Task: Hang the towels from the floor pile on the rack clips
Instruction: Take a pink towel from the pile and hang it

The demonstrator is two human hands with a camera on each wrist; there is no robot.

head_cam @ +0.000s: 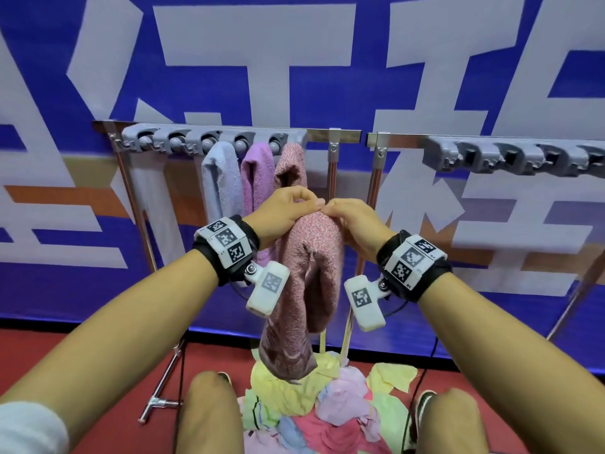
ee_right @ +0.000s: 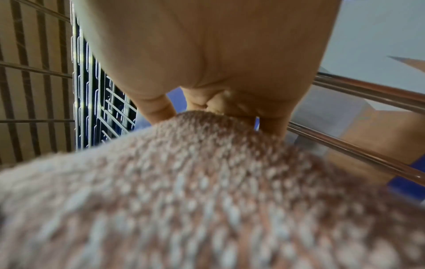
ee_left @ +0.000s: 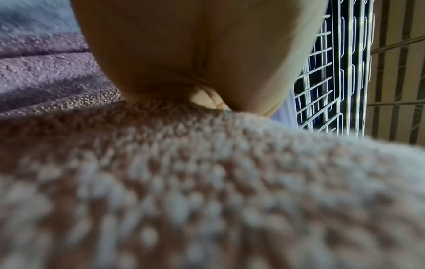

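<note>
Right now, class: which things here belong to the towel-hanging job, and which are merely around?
Job:
held pink towel
left hand
right hand
floor pile
left clip rail
right clip rail
three hung towels

Merely around:
blue banner
red floor

Held pink towel [head_cam: 307, 283]: looped terry cloth, rough, matt, speckled. Purple towel [head_cam: 257, 173] and blue towel [head_cam: 220, 178]: same nubbly terry. Rack rail [head_cam: 327, 135] and uprights: polished metal, glossy. Clip strip [head_cam: 209, 142]: grey moulded plastic, matt. Floor pile [head_cam: 314, 411]: thin, smooth cloth.

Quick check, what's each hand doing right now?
Left hand: fingers pinch the top fold of the pink speckled towel.
Right hand: fingers grip the same towel's top fold.
</note>
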